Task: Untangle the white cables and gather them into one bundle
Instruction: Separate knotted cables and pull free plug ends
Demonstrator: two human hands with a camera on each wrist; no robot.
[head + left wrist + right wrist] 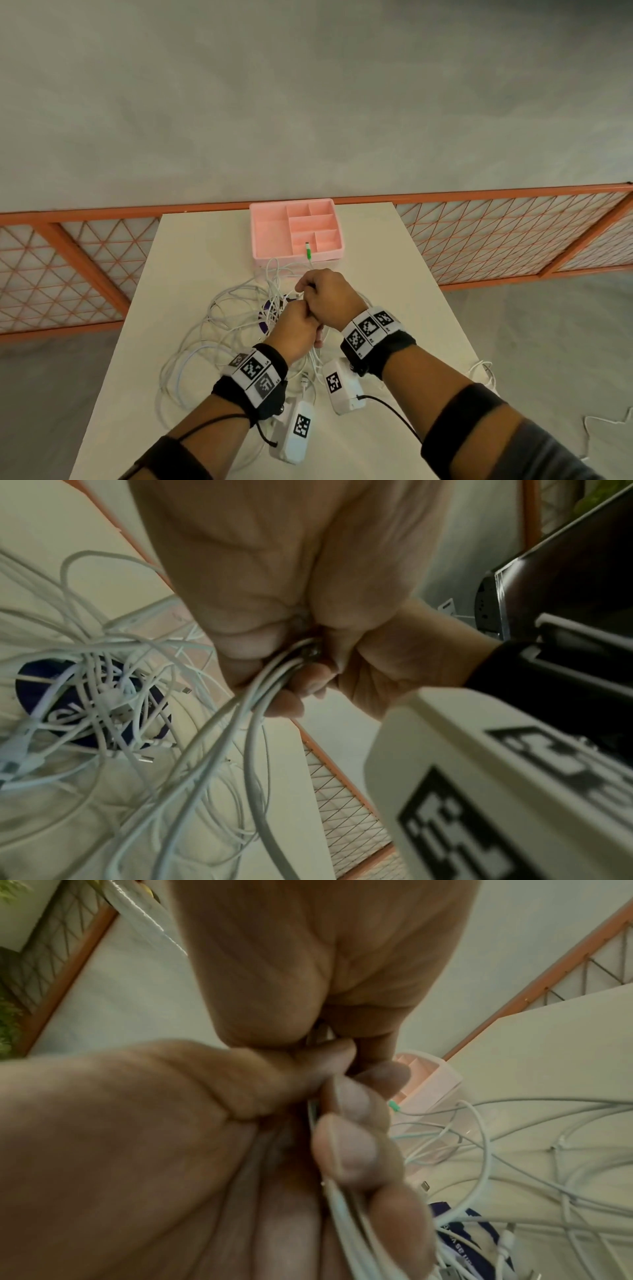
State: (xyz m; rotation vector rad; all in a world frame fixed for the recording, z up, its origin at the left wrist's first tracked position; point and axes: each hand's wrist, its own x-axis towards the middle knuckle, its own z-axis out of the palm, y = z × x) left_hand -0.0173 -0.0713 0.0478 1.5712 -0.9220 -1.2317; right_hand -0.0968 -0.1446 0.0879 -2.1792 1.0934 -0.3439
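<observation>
White cables (219, 329) sprawl left of the left hand (296, 329) and right hand (327, 298), both fists gripping strands.

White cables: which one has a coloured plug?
The cable with the green plug, its tip leaning over the pink organizer's near wall. Other visible plugs look white or silver.

i'm at a bare white table (394, 274) on grey concrete floor (308, 102), orange mesh fencing (513, 233) around: a recording workspace.

My cream rectangular table (394, 274) carries a loose tangle of white cables (205, 342) beneath my fingers, and a pink plastic compartment tray (270, 233) just beyond them.
</observation>
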